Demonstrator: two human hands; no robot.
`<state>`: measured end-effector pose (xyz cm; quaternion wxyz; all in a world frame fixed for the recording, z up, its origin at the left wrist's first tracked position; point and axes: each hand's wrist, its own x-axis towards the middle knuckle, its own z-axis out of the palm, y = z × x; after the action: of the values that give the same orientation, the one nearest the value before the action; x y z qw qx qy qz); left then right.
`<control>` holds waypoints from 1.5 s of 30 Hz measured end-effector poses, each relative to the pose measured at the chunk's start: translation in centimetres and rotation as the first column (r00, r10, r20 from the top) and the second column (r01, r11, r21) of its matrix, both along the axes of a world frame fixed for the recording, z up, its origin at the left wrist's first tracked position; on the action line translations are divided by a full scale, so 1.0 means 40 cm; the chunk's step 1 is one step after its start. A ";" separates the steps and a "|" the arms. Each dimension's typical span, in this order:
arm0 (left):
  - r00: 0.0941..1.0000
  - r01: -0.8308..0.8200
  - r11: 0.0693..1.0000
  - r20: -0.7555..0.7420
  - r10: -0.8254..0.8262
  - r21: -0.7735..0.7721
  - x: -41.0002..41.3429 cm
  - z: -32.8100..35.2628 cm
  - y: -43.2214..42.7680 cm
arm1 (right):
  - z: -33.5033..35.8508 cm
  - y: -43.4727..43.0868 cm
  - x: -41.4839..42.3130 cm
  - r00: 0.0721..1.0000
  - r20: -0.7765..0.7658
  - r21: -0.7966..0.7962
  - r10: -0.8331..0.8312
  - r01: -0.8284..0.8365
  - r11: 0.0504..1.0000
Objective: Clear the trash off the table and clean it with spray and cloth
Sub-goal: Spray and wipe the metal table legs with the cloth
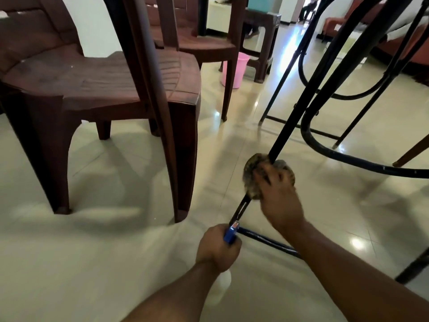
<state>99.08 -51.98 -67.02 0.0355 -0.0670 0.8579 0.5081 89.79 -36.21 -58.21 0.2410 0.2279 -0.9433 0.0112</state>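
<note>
1. Centre right of the frame: the right hand (277,182) is closed around a crumpled, mottled brown cloth (253,169), pressing it against a slanted black metal table leg (299,110).
2. Lower centre: the left hand (217,248) is fisted around a spray bottle (229,235) with a blue head and whitish body, blurred.
3. Upper left: a brown plastic chair (92,82) on glossy pale tiles.
4. Upper centre: a pink bucket (235,70).

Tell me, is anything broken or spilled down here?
Nothing stands out. The right hand wraps a cloth around a black table leg, the left hand holds a spray bottle, and the floor shows no spill.
</note>
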 end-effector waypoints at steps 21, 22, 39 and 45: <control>0.989 -0.143 0.990 0.038 0.143 0.004 0.053 -0.085 -0.070 | -0.304 -0.181 0.113 0.805 0.579 0.424 -0.129 -0.162 0.891; 0.986 -0.165 0.986 0.029 0.164 0.024 0.057 -0.082 -0.072 | -0.322 -0.179 0.126 0.813 0.571 0.404 -0.117 -0.154 0.902; 0.990 -0.134 0.990 -0.030 0.135 0.041 0.046 -0.106 -0.102 | -0.394 -0.155 0.164 0.905 0.400 -0.115 -0.146 0.208 0.971; 0.990 -0.117 0.988 -0.064 0.123 0.097 0.029 -0.077 -0.064 | -0.399 -0.173 0.165 0.860 0.511 0.043 0.008 -0.036 0.998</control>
<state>100.26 -54.52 -70.09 -0.0221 -0.0991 0.8284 0.5509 96.40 -43.12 -74.17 -0.0234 0.2336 -0.9708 0.0497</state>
